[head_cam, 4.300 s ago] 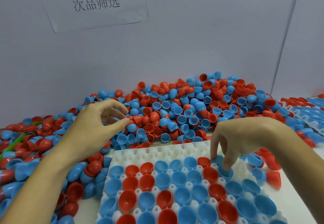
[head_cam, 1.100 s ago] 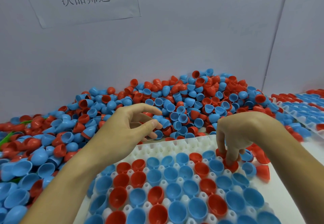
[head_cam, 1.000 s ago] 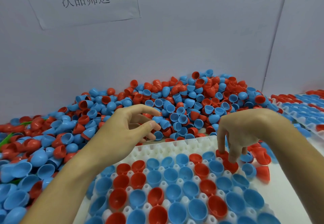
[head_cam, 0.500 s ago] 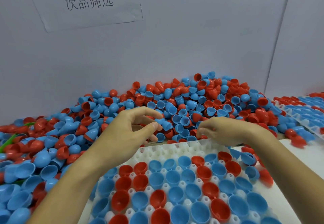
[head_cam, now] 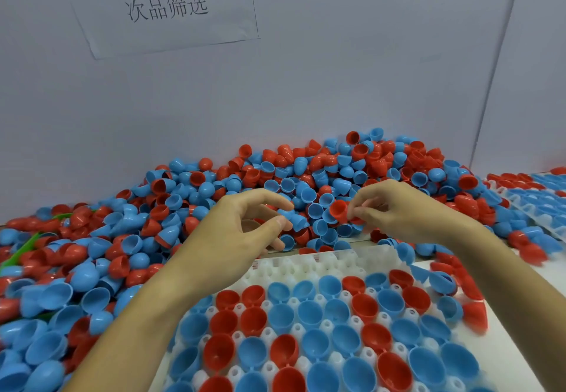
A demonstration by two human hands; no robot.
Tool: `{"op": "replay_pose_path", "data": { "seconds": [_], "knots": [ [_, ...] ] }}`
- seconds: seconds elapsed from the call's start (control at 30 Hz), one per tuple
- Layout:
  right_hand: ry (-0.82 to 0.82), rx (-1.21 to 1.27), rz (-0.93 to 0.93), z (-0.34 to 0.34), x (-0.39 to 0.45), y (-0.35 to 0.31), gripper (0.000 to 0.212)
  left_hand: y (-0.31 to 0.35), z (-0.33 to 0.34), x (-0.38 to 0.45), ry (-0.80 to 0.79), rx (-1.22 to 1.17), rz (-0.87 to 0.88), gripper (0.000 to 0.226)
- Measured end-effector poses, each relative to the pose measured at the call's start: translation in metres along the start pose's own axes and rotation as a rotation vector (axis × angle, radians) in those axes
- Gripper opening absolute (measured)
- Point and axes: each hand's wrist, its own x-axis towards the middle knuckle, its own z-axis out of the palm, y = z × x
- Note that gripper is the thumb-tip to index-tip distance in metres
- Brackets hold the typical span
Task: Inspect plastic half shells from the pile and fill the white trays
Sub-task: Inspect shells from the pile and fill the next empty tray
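I see a red half shell (head_cam: 338, 209) pinched in my right hand (head_cam: 395, 207), held by the thumb and fingertips above the near edge of the pile (head_cam: 306, 177), open side turned up and left. The right grip is clenched on that shell. My left hand (head_cam: 245, 229) hovers just across from it with fingers curled; its thumb and fingertips close around a blue half shell (head_cam: 295, 220) at the foot of the heap, though I cannot tell for sure whether the shell is lifted or only touched where it lies.

The pile of red and blue half shells banks up against the grey wall (head_cam: 337, 69) and spreads wide to the left, under my left forearm.

In front of me, between my forearms, sits the white tray (head_cam: 318, 264). Its far row of pockets shows bare white; the nearer rows hold red and blue shells seated open side up. A few loose shells lie on the worktop (head_cam: 517, 358) just beside the tray's right edge.

Far right, a second tray (head_cam: 539, 204) carries rows of blue and red shells. A green strip (head_cam: 21, 250) pokes out of the heap at far left. A paper sign (head_cam: 167, 5) with printed characters hangs on the wall above.
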Motion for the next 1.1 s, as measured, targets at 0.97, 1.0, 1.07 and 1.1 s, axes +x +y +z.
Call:
{"op": "replay_pose_path", "data": {
  "seconds": [0.97, 1.0, 1.07, 1.1],
  "knots": [
    [-0.047, 0.229, -0.105, 0.004, -0.015, -0.065, 0.038, 0.013, 0.014, -0.006, 0.136, 0.041, 0.134, 0.032],
    [-0.04, 0.231, -0.11, 0.005, -0.015, -0.066, 0.032, 0.015, 0.015, -0.006, 0.124, 0.043, 0.142, 0.033],
    [-0.02, 0.239, -0.109, 0.006, -0.014, -0.067, 0.019, 0.016, 0.016, -0.007, 0.113, 0.053, 0.153, 0.035],
    [-0.011, 0.254, -0.098, 0.006, -0.014, -0.067, 0.015, 0.015, 0.016, -0.007, 0.119, 0.063, 0.152, 0.036]
  ]
}}
